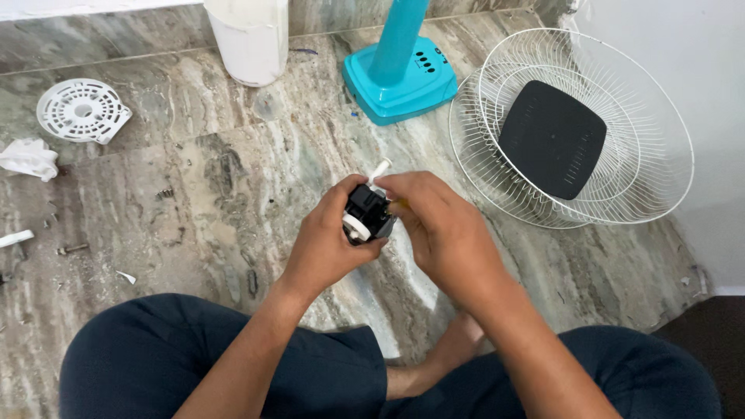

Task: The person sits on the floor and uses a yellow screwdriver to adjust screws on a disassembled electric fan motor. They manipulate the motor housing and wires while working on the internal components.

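hands (pixel 388 233) around black part (pixel 366 211) (white knob)

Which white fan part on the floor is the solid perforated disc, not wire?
The round white plastic cover at far left, a flat moulded disc with slots. The white wire fan guard at right is an open wire cage holding a black square panel.

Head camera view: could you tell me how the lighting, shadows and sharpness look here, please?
In the head view the light is soft and even, with a pale sheen on the marble floor; the left hand and right hand, on the small black motor part, look sharp; the wire fan guard bows slightly near the edge.
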